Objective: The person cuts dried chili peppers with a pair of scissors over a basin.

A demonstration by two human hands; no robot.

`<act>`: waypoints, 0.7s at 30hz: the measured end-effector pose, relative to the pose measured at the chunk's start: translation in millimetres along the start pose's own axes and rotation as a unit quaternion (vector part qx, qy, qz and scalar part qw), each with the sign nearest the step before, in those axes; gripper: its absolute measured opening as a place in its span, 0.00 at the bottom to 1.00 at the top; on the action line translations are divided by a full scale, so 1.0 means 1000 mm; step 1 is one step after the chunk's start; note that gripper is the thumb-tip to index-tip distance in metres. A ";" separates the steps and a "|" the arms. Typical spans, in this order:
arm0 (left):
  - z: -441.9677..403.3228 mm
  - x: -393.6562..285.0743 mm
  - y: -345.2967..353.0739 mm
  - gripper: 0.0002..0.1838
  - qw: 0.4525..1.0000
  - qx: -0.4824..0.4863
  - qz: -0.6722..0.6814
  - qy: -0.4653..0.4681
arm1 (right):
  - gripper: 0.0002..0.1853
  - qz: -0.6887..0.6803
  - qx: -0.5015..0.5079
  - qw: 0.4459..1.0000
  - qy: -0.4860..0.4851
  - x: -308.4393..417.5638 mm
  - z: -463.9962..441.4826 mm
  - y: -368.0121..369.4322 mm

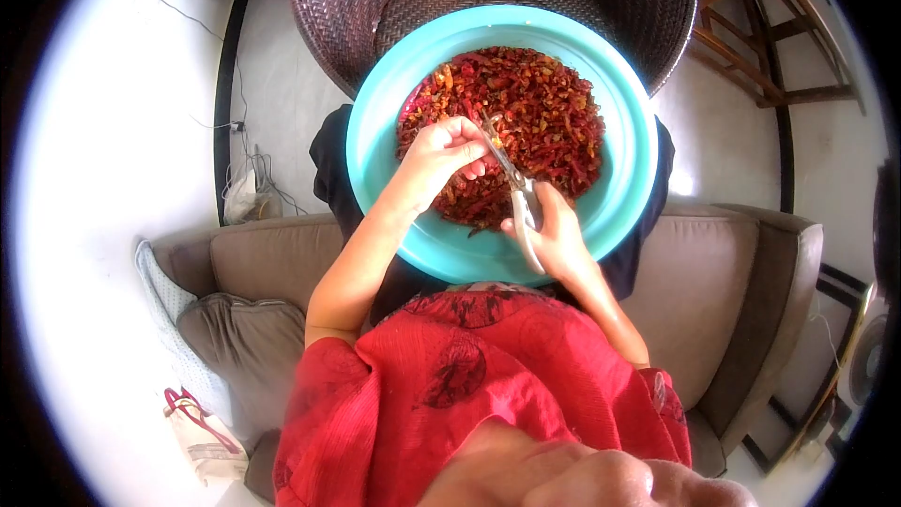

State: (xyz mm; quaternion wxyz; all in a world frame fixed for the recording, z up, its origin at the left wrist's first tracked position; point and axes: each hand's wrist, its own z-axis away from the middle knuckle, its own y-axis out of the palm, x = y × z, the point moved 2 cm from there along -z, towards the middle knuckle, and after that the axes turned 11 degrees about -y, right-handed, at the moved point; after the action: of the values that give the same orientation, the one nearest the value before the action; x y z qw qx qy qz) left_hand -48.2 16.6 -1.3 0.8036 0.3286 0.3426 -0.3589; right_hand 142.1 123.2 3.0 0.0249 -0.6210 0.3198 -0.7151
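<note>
A wide turquoise basin (624, 141) holds a heap of red and orange dried chilli pieces (554, 103). Over the left part of the heap, my left hand (449, 152) has its fingers pinched together; what they hold is too small to make out. My right hand (552, 233) grips scissors (516, 183) with pale handles. The scissor blades point up and to the left, close beside my left fingertips. Whether the blades are parted is hard to tell.
Beyond the basin stands a dark woven wicker chair (328, 19). Wooden stools (751, 28) are at the upper right. A brown sofa (704, 272) lies behind the basin on both sides. Cables and a plastic bag (242, 195) are on the floor at left.
</note>
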 end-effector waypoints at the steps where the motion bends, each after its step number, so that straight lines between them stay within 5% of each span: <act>1: -0.001 0.000 0.000 0.04 1.000 0.000 0.000 0.000 | 0.24 -0.015 0.014 0.999 0.035 -0.002 0.000 0.001; 8: -0.001 0.001 -0.001 0.07 0.998 -0.034 -0.043 0.020 | 0.18 -0.057 -0.010 0.997 0.057 0.000 -0.002 0.002; 21: -0.002 0.001 0.000 0.05 0.995 -0.071 -0.030 0.062 | 0.21 -0.008 0.018 0.998 0.065 -0.001 -0.001 -0.002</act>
State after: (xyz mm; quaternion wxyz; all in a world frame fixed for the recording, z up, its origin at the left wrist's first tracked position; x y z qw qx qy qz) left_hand -48.1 17.2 -3.3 0.7912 0.2816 0.4259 -0.3366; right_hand 142.4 125.3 3.2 0.0093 -0.5751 0.3031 -0.7598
